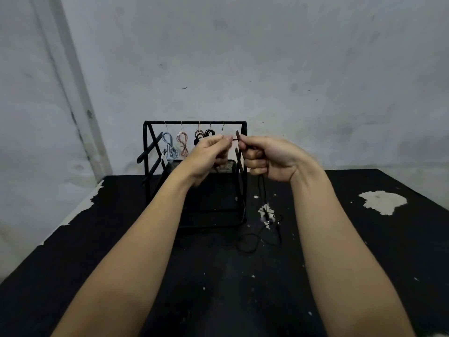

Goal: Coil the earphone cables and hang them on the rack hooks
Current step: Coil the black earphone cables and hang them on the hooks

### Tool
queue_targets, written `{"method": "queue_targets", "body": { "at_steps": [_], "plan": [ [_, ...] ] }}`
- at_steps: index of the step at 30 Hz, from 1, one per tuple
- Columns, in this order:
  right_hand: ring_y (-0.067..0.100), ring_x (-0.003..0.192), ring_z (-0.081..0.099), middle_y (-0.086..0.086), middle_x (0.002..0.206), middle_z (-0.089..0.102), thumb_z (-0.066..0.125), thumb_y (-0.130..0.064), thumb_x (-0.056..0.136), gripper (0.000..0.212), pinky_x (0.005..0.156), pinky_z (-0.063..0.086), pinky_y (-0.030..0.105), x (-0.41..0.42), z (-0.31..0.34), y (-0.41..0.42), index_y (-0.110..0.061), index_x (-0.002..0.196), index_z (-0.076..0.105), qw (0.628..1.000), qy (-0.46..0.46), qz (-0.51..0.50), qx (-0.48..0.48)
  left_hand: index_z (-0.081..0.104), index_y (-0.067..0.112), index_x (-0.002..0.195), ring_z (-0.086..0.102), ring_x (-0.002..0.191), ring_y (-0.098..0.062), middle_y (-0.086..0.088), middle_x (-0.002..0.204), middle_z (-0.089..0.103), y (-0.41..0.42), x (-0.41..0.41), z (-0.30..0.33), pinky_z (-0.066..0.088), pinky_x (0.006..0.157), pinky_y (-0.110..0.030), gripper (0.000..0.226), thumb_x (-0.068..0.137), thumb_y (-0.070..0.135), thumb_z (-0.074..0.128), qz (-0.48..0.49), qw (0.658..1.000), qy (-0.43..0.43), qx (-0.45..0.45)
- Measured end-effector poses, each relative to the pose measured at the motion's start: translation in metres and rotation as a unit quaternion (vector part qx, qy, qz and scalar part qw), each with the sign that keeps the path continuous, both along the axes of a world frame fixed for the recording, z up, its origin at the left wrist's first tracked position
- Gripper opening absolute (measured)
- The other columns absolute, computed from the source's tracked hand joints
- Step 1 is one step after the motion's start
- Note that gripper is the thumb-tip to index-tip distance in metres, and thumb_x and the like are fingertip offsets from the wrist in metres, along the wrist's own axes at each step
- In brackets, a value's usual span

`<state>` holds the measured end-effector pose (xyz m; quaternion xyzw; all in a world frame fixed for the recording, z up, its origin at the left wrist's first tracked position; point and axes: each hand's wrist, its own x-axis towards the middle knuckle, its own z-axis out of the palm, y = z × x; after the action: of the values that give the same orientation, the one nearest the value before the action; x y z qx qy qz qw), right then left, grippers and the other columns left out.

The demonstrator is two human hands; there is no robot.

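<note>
Black worktop (121,251), its coating chipped to pale patches, largest at the right (382,201) | black wire rack (194,166) stands at the rear centre, before a grey wall | loose black earphone cable (257,239) lies just right of the rack's base, partly across a small chipped spot

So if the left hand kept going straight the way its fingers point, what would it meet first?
The right hand. The left hand points right and slightly up, its fingertips almost at the right hand's grip on the black cable. The rack looks farther back, though depth is unclear.
</note>
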<state>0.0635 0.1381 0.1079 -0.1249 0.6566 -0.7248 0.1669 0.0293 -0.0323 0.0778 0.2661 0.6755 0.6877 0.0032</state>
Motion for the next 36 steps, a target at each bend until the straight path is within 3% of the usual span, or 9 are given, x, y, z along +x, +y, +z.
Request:
{"method": "queue_targets", "body": {
  "at_steps": [7,11,17,20,22,25,30,33,36],
  "plan": [
    [0.009,0.049,0.007,-0.008,0.055,0.016,0.039,-0.029,0.106,0.032,0.043,0.008,0.021,0.008,-0.01,-0.014,-0.019,0.078,0.049,0.997,-0.005,0.07,-0.017,0.04,0.024,0.073,0.019,0.047,-0.008,0.008,0.056,0.027,0.008,-0.008,0.009,0.01,0.051,-0.031,0.033,0.105,0.03,0.045,0.079,0.984,-0.032,0.154],
    [0.009,0.049,0.008,-0.003,0.061,0.01,0.038,-0.027,0.106,0.031,0.042,0.009,0.021,0.014,-0.012,-0.02,-0.017,0.08,0.05,0.995,0.01,0.102,-0.013,0.04,0.023,0.073,0.024,0.044,-0.007,0.007,0.056,0.035,0.009,-0.014,0.007,0.015,0.041,-0.022,0.033,0.105,0.03,0.043,0.137,0.967,-0.071,0.205],
    [0.005,0.04,0.024,-0.007,0.052,0.025,0.038,-0.024,0.106,0.028,0.038,0.02,0.018,0.02,-0.007,-0.019,-0.013,0.084,0.051,0.989,0.048,0.104,-0.098,0.044,0.023,0.075,0.026,0.043,-0.006,0.008,0.055,0.037,0.01,-0.022,-0.014,0.016,0.043,-0.022,0.032,0.105,0.035,0.044,0.131,0.982,-0.072,0.115],
    [0.004,0.039,0.027,-0.008,0.05,0.029,0.036,-0.022,0.106,0.027,0.038,0.021,0.018,0.021,-0.002,-0.02,-0.012,0.087,0.052,0.985,0.048,0.098,-0.137,0.056,0.027,0.081,0.034,0.053,-0.01,-0.005,0.072,0.044,0.013,-0.025,-0.025,0.022,0.046,-0.024,0.029,0.103,0.041,0.044,0.124,0.987,-0.077,0.071],
    [0.004,0.038,0.028,-0.008,0.049,0.03,0.036,-0.022,0.106,0.027,0.037,0.022,0.018,0.021,0.0,-0.02,-0.01,0.089,0.053,0.985,0.05,0.097,-0.135,0.057,0.027,0.084,0.034,0.051,-0.009,-0.002,0.069,0.043,0.014,-0.025,-0.028,0.022,0.047,-0.024,0.028,0.104,0.041,0.042,0.13,0.986,-0.086,0.051],
    [0.004,0.037,0.026,-0.008,0.048,0.029,0.037,-0.025,0.106,0.03,0.036,0.023,0.018,0.022,-0.001,-0.02,-0.008,0.089,0.056,0.986,0.052,0.109,-0.117,0.051,0.022,0.086,0.031,0.049,-0.009,0.004,0.064,0.039,0.012,-0.029,-0.03,0.02,0.048,-0.026,0.027,0.104,0.04,0.042,0.152,0.982,-0.088,0.069],
    [0.005,0.037,0.019,-0.01,0.045,0.028,0.038,-0.029,0.105,0.032,0.038,0.02,0.019,0.021,-0.002,-0.023,-0.01,0.085,0.055,0.983,0.052,0.121,-0.131,0.054,0.023,0.096,0.035,0.053,-0.011,-0.006,0.078,0.045,0.01,-0.033,-0.029,0.023,0.049,-0.027,0.025,0.101,0.046,0.044,0.163,0.98,-0.087,0.075],
    [0.009,0.045,0.009,-0.009,0.051,0.016,0.036,-0.028,0.107,0.033,0.04,0.014,0.02,0.018,0.002,-0.027,-0.014,0.083,0.055,0.98,0.038,0.091,-0.172,0.052,0.025,0.088,0.035,0.047,-0.007,0.006,0.063,0.043,0.011,-0.034,-0.033,0.025,0.045,-0.021,0.027,0.103,0.044,0.041,0.153,0.983,-0.085,0.055],
    [0.008,0.045,0.008,-0.008,0.05,0.016,0.037,-0.025,0.105,0.029,0.041,0.012,0.02,0.013,0.007,-0.03,-0.01,0.096,0.061,0.979,0.026,0.075,-0.186,0.05,0.026,0.082,0.035,0.046,-0.006,0.011,0.058,0.041,0.011,-0.035,-0.041,0.024,0.044,-0.02,0.028,0.103,0.042,0.04,0.153,0.984,-0.083,0.037]
  ]
}}
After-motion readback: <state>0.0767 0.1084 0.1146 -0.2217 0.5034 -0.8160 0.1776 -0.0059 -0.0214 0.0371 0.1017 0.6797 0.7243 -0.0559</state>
